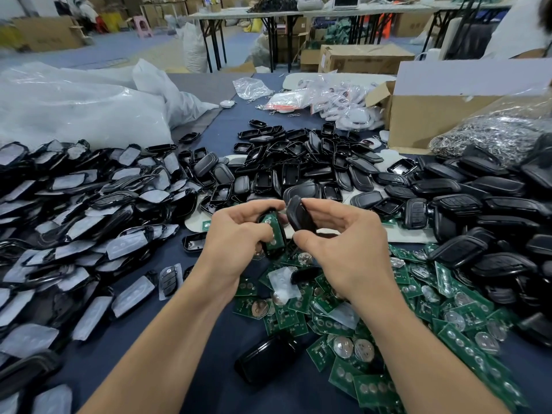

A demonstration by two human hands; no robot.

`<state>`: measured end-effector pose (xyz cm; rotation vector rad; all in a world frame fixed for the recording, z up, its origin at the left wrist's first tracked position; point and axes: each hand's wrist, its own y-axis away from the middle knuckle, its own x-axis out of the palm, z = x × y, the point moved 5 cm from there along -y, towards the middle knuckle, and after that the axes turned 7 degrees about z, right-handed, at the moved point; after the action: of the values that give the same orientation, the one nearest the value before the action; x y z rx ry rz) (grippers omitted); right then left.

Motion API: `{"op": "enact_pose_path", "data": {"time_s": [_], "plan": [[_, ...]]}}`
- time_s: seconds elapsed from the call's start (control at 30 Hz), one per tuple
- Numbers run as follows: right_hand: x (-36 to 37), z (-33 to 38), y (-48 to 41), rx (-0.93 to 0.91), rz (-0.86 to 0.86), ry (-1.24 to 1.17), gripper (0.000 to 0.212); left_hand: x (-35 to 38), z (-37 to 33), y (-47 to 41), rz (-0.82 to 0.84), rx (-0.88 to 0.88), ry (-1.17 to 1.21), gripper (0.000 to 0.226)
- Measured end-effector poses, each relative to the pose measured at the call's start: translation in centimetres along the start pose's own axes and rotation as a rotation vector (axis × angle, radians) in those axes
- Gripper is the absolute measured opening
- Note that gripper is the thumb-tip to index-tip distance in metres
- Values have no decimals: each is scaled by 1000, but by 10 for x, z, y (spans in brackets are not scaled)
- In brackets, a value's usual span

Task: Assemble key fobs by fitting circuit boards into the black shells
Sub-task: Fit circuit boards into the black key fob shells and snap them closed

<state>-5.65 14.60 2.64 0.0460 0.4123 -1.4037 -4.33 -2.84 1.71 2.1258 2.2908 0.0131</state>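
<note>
Just above the heap of green boards, the left hand grips a shell with its board seated, the right hand pinches a black cover, apparently about to align and press them together.

Holds upright in the left hand a black shell half with a green circuit board seated inside. Pinches a tilted black cover just beside it in the right hand. Has loose boards heaped below on the surface.
</note>
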Motion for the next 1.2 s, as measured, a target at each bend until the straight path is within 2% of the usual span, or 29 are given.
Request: {"op": "enact_pose_path", "data": {"time_s": [0.13, 0.3, 0.5, 0.57, 0.7, 0.8, 0.9, 1.0, 1.07, 1.13, 1.2], "plan": [[2, 4, 2, -4, -2, 34, 47, -5, 1, -1, -77, -2, 9, 47], [4, 3, 3, -4, -6, 70, 47, -1, 1, 1, -49, -19, 53, 43], [3, 2, 2, 16, -10, 17, 46, -4, 3, 1, -115, -56, 29, 49], [3, -4, -1, 103, 5, -177, 44, -5, 3, 2, -142, -81, 4, 49], [10, -15, -4, 362, 59, -870, 25, 1, -2, 5, -47, -64, -72, 39], [15, -15, -3, 437, 119, -1041, 24, 9, -5, 9, 3, -34, -109, 29], [17, -15, -3, 452, 144, -1044, 30, 9, -14, 14, -81, 154, -381, 23], [18, -17, -3, 459, 143, -1060, 32, 18, -21, 24, -115, 294, -723, 43], [20, -17, -2, 465, 164, -1067, 32, 22, -22, 27, -172, 328, -756, 37], [21, -17, -1, 457, 175, -1015, 28, 19, -21, 26, -227, 320, -686, 26], [15, -19, -2, 414, 126, -779, 23, 14, -18, 23, -260, 287, -593, 20]]}}
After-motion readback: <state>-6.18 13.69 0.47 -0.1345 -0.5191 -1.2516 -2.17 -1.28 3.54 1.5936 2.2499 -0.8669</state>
